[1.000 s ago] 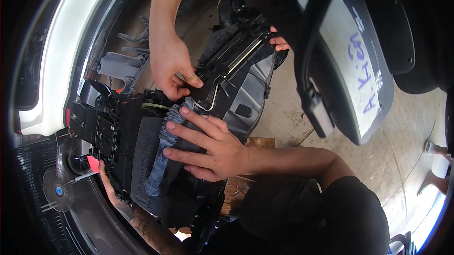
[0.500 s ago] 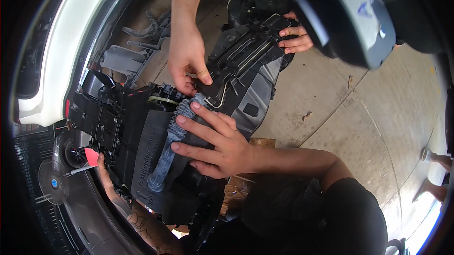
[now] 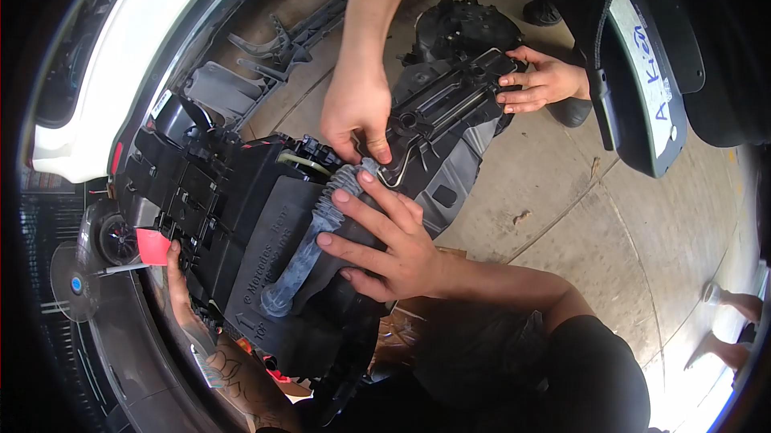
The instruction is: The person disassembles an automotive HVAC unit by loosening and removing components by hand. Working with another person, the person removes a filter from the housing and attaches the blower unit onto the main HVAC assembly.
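Note:
My left hand (image 3: 178, 282) is at the lower left edge of a large black plastic housing (image 3: 269, 232), one digit along its side and the others hidden. My right hand (image 3: 393, 244) lies with fingers spread over a dusty ribbed hose (image 3: 305, 248) and the housing. Near the hose's upper end, a co-worker's hand (image 3: 361, 120) pinches the end of a black framed part (image 3: 434, 108) with a pale seal line. That person's other hand (image 3: 546, 83) holds the part's far end.
A co-worker leans in at upper right, wearing a black head device (image 3: 642, 79) with a white label. Grey brackets (image 3: 225, 91) lie on the concrete floor (image 3: 554, 208). A white car panel (image 3: 104, 71) borders the left, near a pink piece (image 3: 152, 247). Another person's feet (image 3: 711, 337) show far right.
The view has shifted, so the housing and nearby hands sit farther right. The co-worker's head device is farther right, uncovering more of their far hand. My right hand stays on the hose.

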Demonstrator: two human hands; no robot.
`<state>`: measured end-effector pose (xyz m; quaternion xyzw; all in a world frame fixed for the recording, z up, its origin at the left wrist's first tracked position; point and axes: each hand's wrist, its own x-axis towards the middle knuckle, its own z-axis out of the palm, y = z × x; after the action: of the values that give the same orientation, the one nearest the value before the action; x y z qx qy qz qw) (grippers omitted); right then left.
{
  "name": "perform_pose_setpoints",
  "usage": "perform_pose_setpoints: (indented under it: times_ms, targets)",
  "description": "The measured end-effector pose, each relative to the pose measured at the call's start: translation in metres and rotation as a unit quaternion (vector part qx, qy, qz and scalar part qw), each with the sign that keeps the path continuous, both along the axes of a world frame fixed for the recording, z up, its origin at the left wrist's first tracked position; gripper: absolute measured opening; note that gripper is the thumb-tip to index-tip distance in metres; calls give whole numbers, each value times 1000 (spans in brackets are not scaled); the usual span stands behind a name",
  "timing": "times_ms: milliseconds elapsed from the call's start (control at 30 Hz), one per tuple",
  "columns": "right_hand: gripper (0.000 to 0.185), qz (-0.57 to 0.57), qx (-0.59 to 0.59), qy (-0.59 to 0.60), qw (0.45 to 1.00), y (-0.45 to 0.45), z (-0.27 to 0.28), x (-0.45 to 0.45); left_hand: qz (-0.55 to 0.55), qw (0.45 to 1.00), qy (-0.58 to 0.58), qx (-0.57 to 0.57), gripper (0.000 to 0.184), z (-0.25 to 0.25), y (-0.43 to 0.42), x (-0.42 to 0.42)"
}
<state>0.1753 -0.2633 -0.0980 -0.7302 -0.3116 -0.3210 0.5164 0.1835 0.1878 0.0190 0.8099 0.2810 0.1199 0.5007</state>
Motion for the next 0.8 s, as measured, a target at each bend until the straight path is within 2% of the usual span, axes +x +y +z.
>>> perform_pose_setpoints:
  times_ms: [133,300,433,533,600,633,700,800]
  targets:
    - [68,-8,-1,0,1000,2,-1,-1,36,999,-8,25,77,9,-35,-8]
    - [67,-6,-1,1,1000,1,1,-1,51,987,-1,-149,71,1,-28,-2]
    - [63,-8,-3,13,1000,1,3,-2,43,990,-8,-134,68,11,-50,-3]
    - [64,-7,-7,19,1000,1,3,-2,48,996,-16,-70,66,6,-41,-3]
    - [66,-5,-9,13,1000,0,3,-2,65,992,-13,-107,71,0,-33,-5]
    - [66,-12,-15,15,1000,-1,2,-1,71,994,13,-83,78,2,-31,-4]
    - [58,-11,-17,-5,1000,-1,1,0,57,990,16,-131,85,3,-37,-5]
    - [58,-11,-14,3,1000,0,0,-1,42,989,20,-140,84,0,-22,-2]
